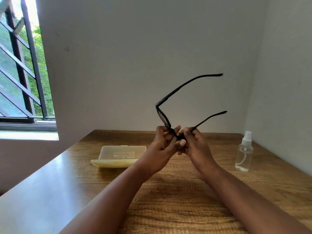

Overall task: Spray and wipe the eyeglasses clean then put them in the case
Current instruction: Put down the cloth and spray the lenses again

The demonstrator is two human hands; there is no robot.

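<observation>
Black-framed eyeglasses (179, 93) are held up above the wooden table (168, 208), turned on edge with both temples unfolded and pointing to the right. My left hand (163, 147) pinches the lower lens rim between thumb and fingers. My right hand (194, 146) grips the frame's lower corner where the lower temple joins. The lower lens is mostly hidden by my fingers. A pale yellow translucent case (118, 155) lies open on the table to the left of my hands. A clear spray bottle (244, 152) with a white nozzle stands upright at the right.
The table sits in a corner, with a white wall behind and another close on the right. A barred window (22, 65) is at the far left. No cloth is visible.
</observation>
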